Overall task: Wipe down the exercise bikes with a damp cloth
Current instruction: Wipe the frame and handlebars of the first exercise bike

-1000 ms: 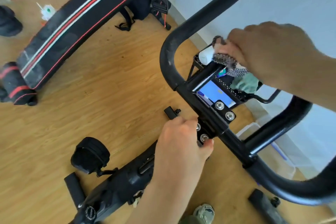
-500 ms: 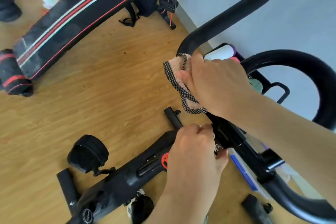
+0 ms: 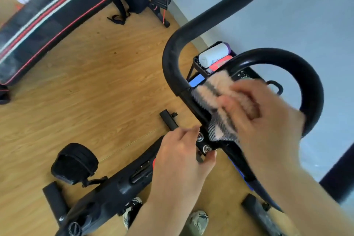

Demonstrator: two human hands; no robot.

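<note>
1. A wooden floor (image 3: pixel 95 86) is filling most of the view, meeting a pale wall (image 3: pixel 287 15) on the right.
2. The exercise bike (image 3: pixel 115 188) is standing below the camera, its black handlebar (image 3: pixel 172 53) looping up in front of the wall.
3. A padded sit-up board (image 3: pixel 57 9), black with red and white stripes, is lying across the floor at the upper left, well apart from the bike.
4. The right hand (image 3: pixel 264 120) is reaching in from the right with its fingers bent over the cloth, pressing it against the middle of the handlebar; the hand is blurred.
5. The left hand (image 3: pixel 180 155) is gripping the bolted bracket (image 3: pixel 206 146) just below, fingers curled around it, so the two hands are working close together but not touching.
6. The cloth (image 3: pixel 216 90), pink and fluffy with a dotted black-and-white edge, is lying over the handlebar's centre under the right hand.
7. A black pedal (image 3: pixel 74 161) is sticking out on the bike's left side.
8. A white roll (image 3: pixel 212 56) is lying in a black rack by the wall, behind the handlebar.
</note>
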